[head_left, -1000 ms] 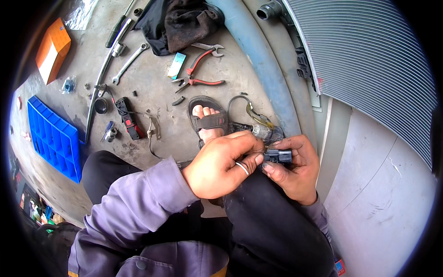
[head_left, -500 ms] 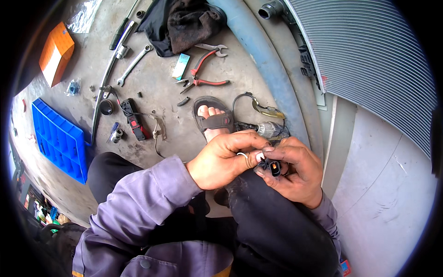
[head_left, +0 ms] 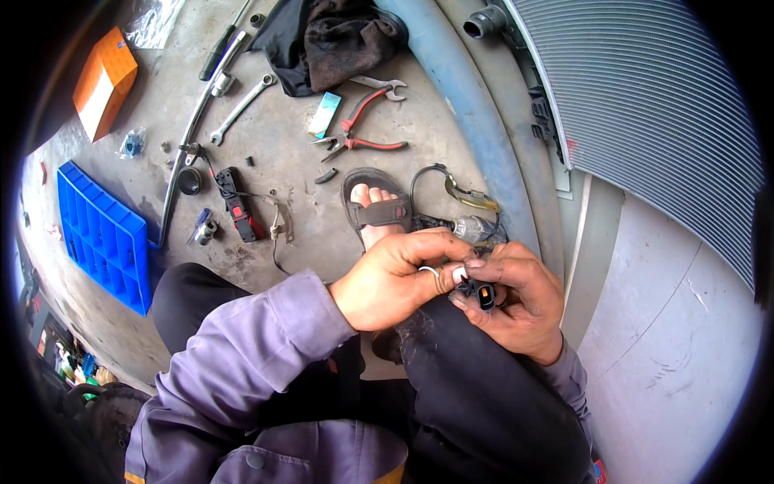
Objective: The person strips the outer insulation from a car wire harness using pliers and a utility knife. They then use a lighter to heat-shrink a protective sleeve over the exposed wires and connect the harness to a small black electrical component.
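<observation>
Above my right knee, both hands meet on a small black electrical connector (head_left: 484, 297) with an orange spot inside its open end. My right hand (head_left: 522, 300) is closed round it, thumb below and fingers above. The thumb and forefinger of my left hand (head_left: 403, 273) pinch at the connector's near-left side; a ring shows on that hand. What exactly lies between the left fingertips is hidden. Just beyond the hands, a clear-bodied part with a cable (head_left: 472, 228) rests on the floor beside my sandalled foot (head_left: 377, 206).
Pliers with red handles (head_left: 355, 125), a combination wrench (head_left: 242, 109) and a black-and-red tool (head_left: 239, 206) lie on the concrete. At left are a blue compartment tray (head_left: 105, 230) and an orange box (head_left: 105, 81). A finned radiator-like panel (head_left: 645, 105) stands right, beside a blue-grey pipe (head_left: 468, 105).
The view has shifted slightly, so the floor items sit a little to the right and higher. Both hands keep their grip, with the connector turned only a little.
</observation>
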A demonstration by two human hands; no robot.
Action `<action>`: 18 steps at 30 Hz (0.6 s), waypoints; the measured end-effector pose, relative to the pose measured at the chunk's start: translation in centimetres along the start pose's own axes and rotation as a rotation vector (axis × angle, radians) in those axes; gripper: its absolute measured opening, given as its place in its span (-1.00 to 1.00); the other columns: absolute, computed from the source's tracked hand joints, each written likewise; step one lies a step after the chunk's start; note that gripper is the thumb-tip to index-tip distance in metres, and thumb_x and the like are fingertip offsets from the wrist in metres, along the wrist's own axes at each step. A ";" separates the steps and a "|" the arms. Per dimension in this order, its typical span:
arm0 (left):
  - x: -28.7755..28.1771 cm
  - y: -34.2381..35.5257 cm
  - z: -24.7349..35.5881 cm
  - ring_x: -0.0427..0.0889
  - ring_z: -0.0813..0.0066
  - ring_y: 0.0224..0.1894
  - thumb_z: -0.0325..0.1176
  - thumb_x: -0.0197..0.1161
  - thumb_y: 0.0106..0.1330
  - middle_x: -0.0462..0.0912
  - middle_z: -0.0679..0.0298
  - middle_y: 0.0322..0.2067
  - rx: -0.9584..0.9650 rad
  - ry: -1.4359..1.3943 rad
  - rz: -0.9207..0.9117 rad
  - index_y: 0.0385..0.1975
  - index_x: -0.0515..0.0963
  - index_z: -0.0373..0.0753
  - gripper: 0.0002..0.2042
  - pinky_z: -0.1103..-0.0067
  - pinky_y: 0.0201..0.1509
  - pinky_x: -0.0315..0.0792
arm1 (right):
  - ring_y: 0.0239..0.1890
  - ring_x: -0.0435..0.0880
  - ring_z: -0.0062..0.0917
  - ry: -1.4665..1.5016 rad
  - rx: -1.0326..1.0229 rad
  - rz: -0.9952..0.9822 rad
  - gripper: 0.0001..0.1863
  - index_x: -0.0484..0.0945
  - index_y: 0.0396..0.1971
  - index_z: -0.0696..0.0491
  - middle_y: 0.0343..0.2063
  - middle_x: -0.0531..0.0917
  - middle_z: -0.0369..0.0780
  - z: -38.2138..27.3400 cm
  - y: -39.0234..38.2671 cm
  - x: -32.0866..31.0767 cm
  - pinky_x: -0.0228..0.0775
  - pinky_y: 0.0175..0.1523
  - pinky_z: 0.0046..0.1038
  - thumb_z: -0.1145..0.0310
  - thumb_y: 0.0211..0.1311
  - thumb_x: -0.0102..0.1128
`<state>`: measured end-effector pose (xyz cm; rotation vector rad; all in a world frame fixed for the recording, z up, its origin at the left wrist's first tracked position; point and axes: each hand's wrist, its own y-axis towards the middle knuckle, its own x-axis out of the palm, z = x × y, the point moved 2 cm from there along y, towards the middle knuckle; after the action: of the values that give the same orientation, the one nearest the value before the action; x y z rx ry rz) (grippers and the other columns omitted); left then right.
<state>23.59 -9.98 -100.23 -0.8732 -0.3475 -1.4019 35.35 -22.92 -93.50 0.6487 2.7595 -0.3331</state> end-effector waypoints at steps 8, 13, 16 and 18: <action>-0.1 0.0 -0.7 0.54 0.54 -0.02 -0.55 0.19 0.42 0.59 0.28 -0.15 0.029 -0.036 0.006 -0.05 0.59 -0.35 -0.84 0.56 0.11 0.43 | -0.53 0.40 -0.71 -0.027 -0.014 -0.053 -0.58 0.57 -0.11 0.14 -0.44 0.53 -0.27 0.0 -0.1 -0.2 0.13 -0.50 -0.63 0.55 0.00 0.54; -0.1 0.0 -0.4 0.55 0.57 -0.06 -0.54 0.18 0.44 0.61 0.29 -0.15 0.015 0.017 0.025 -0.01 0.57 -0.35 -0.82 0.57 0.06 0.46 | -0.61 0.36 -0.73 -0.029 0.000 -0.021 -0.54 0.60 -0.06 0.11 -0.52 0.45 -0.33 -0.1 0.3 0.0 0.15 -0.54 -0.62 0.58 -0.02 0.54; 0.1 -0.3 -0.3 0.55 0.60 -0.07 -0.51 0.16 0.46 0.62 0.30 -0.15 -0.066 -0.114 0.048 0.03 0.56 -0.35 -0.80 0.59 0.06 0.47 | -0.59 0.33 -0.74 -0.075 -0.007 -0.044 -0.56 0.59 -0.10 0.14 -0.51 0.49 -0.31 -0.2 0.7 0.0 0.09 -0.53 -0.65 0.52 -0.01 0.56; 0.3 -0.7 -0.6 0.55 0.62 -0.06 -0.48 0.15 0.48 0.63 0.31 -0.15 -0.161 -0.256 0.075 0.05 0.55 -0.34 -0.78 0.61 0.06 0.47 | -0.59 0.31 -0.75 -0.099 -0.006 -0.059 -0.57 0.59 -0.12 0.16 -0.50 0.51 -0.30 -0.3 1.0 0.2 0.06 -0.53 -0.66 0.48 -0.01 0.57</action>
<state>22.78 -10.52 -100.17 -1.1912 -0.3954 -1.2633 35.58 -21.88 -93.47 0.5345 2.6876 -0.3596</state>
